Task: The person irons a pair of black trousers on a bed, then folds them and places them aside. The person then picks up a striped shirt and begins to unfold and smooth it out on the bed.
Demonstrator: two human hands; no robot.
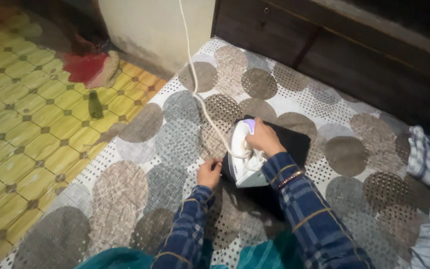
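Both my forearms, in blue plaid sleeves, reach forward from the lower edge of the view. My right hand is curled closed in a grip, knuckles up, a bangle at the wrist. My left hand lies lower, fingers bent, fingertips pressed down.

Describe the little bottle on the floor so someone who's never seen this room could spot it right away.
Start at the yellow tiled floor left of the spotted bedsheet. Below the red cloth by the wall stands a small dark green bottle. It is the only upright thing on the tiles, standing apart from the cloth.
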